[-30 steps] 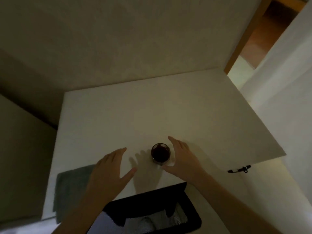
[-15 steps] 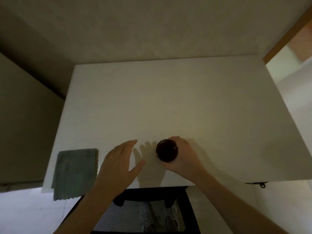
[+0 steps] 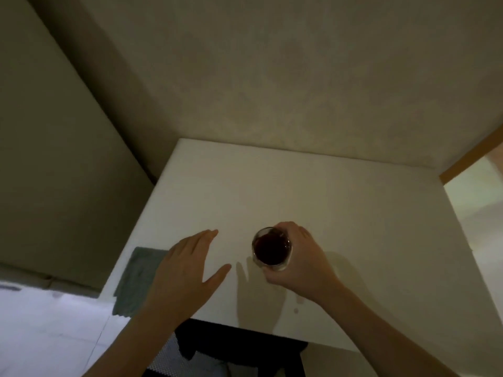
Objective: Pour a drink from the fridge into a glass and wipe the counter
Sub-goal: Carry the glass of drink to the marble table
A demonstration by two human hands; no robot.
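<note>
Right hand (image 3: 300, 261) fingers wrapped round glass (image 3: 271, 249); left hand (image 3: 185, 270) spread flat; counter (image 3: 299, 191) beyond bare.

Dark-filled glass (image 3: 271, 247), cloth (image 3: 137, 278) leftward

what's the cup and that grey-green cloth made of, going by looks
The cup looks like clear glass: the rim glints and the dark drink shows through the wall. The cloth seems a soft, matte woven or microfibre fabric, lying limp over the white table edge; the dim light leaves its weave unclear.
</note>
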